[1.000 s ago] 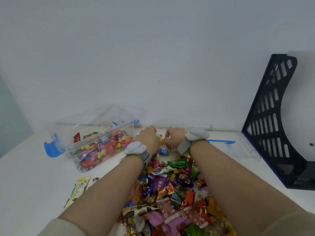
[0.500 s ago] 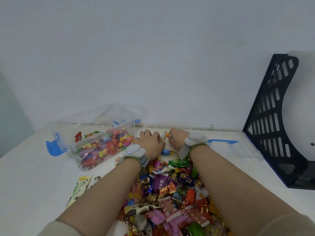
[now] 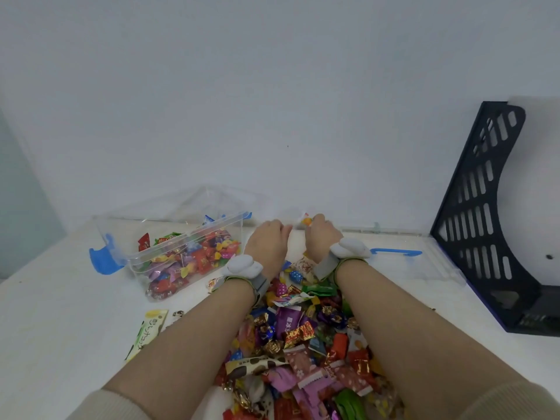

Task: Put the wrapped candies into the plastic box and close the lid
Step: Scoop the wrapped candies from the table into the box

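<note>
A clear plastic box (image 3: 194, 235) with blue latches stands open at the left, partly filled with wrapped candies (image 3: 194, 259). A big pile of wrapped candies (image 3: 303, 344) lies on the white table between my forearms. My left hand (image 3: 266, 242) hovers beyond the pile, right of the box, with its fingers curled down; what is under them is hidden. My right hand (image 3: 321, 237) is beside it and pinches a yellow-orange wrapped candy (image 3: 305, 221) at its fingertips. The clear lid (image 3: 430, 265) with a blue latch (image 3: 397, 252) lies flat to the right.
A black perforated file rack (image 3: 485, 222) stands at the right against the wall. A green and yellow snack packet (image 3: 148, 331) lies left of my left forearm. The white wall is close behind the box and my hands.
Both hands have shifted slightly forward and up from the far edge of the pile. The right hand now holds a candy raised at its fingertips.
</note>
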